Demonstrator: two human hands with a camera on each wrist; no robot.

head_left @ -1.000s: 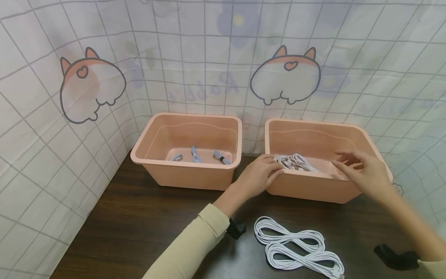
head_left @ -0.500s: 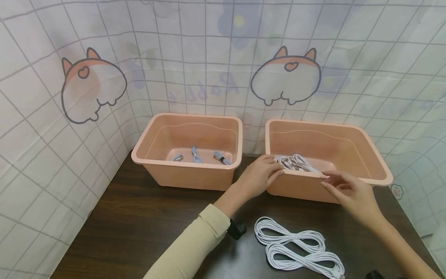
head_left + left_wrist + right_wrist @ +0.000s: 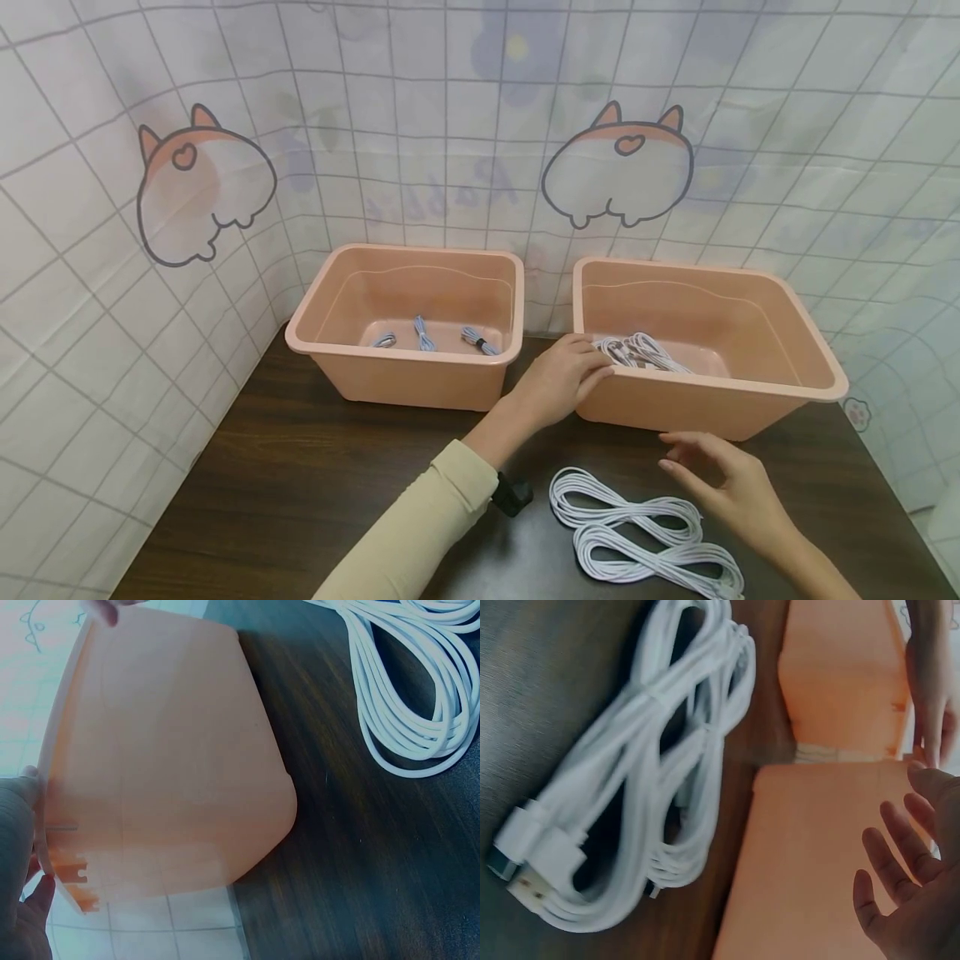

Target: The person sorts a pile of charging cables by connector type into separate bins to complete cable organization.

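My left hand (image 3: pixel 558 375) holds the near left corner of the right pink bin (image 3: pixel 675 406), and in the left wrist view its fingers and thumb lie on both sides of the rim (image 3: pixel 46 780). Bundled white cables (image 3: pixel 648 352) lie inside that bin, close to this hand. My right hand (image 3: pixel 723 483) hovers in front of the bin with nothing in it, thumb and fingers spread apart. Just left of it, two white cables (image 3: pixel 626 510) coiled in figure eights lie on the dark table; the right wrist view shows the white plugs (image 3: pixel 544 851) at their ends.
A second pink bin (image 3: pixel 405 358) stands to the left, with a few tied bluish cables (image 3: pixel 423 335) on its floor. Behind both bins hangs a white checked curtain (image 3: pixel 450 108) with cartoon prints. The dark wood table (image 3: pixel 300 492) extends across the front.
My right hand has drawn back from inside the right bin, passing over its front rim toward the coiled cables. The left hand has stayed on the bin's corner.
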